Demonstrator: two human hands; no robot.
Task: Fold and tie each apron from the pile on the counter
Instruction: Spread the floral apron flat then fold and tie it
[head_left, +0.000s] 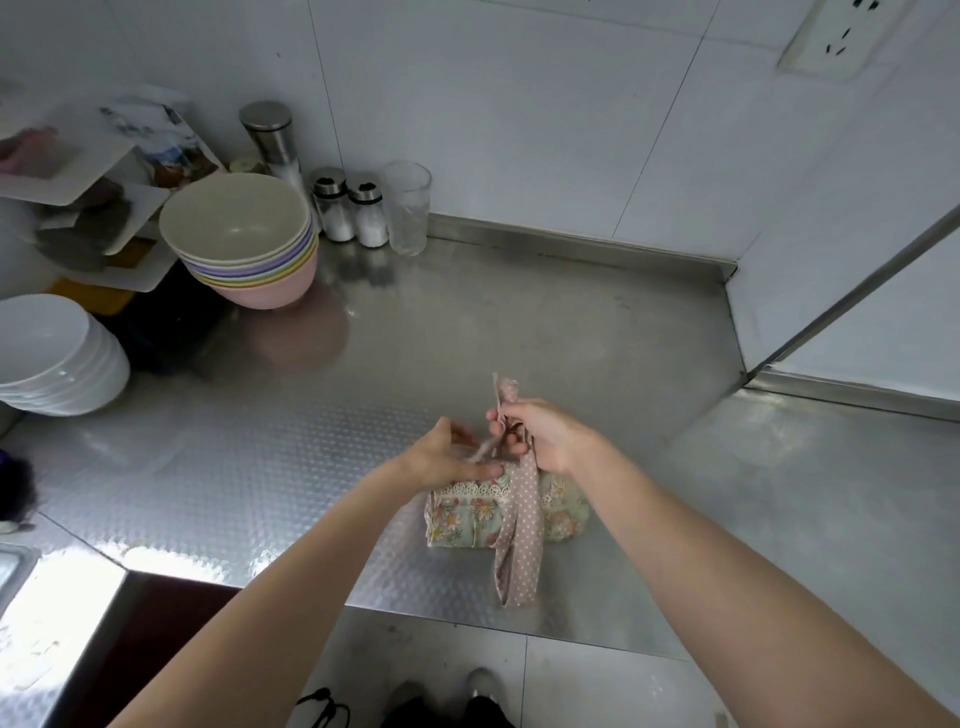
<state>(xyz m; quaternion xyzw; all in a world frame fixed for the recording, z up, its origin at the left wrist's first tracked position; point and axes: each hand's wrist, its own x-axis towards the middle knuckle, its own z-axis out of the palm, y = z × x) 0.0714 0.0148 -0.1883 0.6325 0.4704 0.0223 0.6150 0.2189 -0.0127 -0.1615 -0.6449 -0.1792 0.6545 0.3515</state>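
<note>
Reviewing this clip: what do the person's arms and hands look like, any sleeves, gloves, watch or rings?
Both forearms are bare up to the frame edge, with no sleeves in view. The left hand and the right hand wear no gloves. No watch, bracelet or ring shows on either wrist or on the visible fingers, and no markings can be made out.
</note>
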